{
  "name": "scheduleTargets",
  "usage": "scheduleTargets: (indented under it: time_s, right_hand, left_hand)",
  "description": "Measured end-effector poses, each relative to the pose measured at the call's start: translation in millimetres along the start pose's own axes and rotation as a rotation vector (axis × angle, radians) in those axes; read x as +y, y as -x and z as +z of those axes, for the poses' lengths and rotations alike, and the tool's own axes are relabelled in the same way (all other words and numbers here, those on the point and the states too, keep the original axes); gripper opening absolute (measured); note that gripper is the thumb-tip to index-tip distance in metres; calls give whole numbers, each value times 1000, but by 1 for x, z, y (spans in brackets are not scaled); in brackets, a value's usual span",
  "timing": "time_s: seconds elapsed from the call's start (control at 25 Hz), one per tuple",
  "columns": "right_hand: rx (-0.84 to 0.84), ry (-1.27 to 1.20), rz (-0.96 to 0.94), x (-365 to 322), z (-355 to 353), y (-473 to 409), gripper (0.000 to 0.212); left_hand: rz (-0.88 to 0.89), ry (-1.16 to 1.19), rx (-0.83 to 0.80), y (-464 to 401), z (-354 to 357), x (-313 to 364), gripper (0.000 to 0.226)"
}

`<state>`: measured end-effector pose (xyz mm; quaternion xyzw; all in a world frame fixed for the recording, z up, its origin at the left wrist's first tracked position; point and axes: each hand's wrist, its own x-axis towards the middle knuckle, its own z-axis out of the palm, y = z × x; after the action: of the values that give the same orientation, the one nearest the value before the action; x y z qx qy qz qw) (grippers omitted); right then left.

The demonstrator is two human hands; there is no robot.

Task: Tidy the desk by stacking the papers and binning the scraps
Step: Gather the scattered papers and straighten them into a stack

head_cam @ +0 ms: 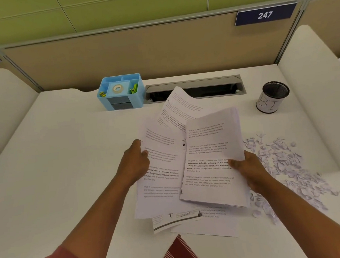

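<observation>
My left hand [135,161] grips the left edge of a printed sheet [160,169], thumb on top. My right hand [246,167] pinches the right edge of a thicker sheaf of printed papers [211,158], which overlaps the left sheet. Behind both, another page [180,106] sticks up toward the back. More papers [202,223] lie flat on the desk under the held ones, near the front edge. A spread of torn white paper scraps [284,167] covers the desk to the right of my right hand. A black mesh cup [272,97], labelled in marker, stands at the back right.
A blue desk organiser [122,92] with tape and clips stands at the back, left of a grey cable slot [194,87]. White curved dividers rise at both sides of the white desk [56,157]. A beige partition closes the back.
</observation>
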<state>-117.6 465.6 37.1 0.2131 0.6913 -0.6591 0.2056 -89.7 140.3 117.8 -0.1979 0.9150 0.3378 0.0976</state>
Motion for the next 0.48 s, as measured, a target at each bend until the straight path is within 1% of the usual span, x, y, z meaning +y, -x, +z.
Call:
scheduleTargets:
  time_s: [0.12,0.24,0.4,0.48]
  right_hand:
    - [12,37,3,-2,3,1,32]
    - [14,73,-2,-5,4,1,34]
    - [10,95,-19,-13,7,4,32]
    - [11,103,-34,-17,9,5,31]
  left_hand:
    - [-6,-24,-2,1,-12,6,31]
    - [-6,-52,16,2,-23,10,33]
    - [26,-184,90,4,-48,12,13]
    - [48,-222,115,5,-61,13,11]
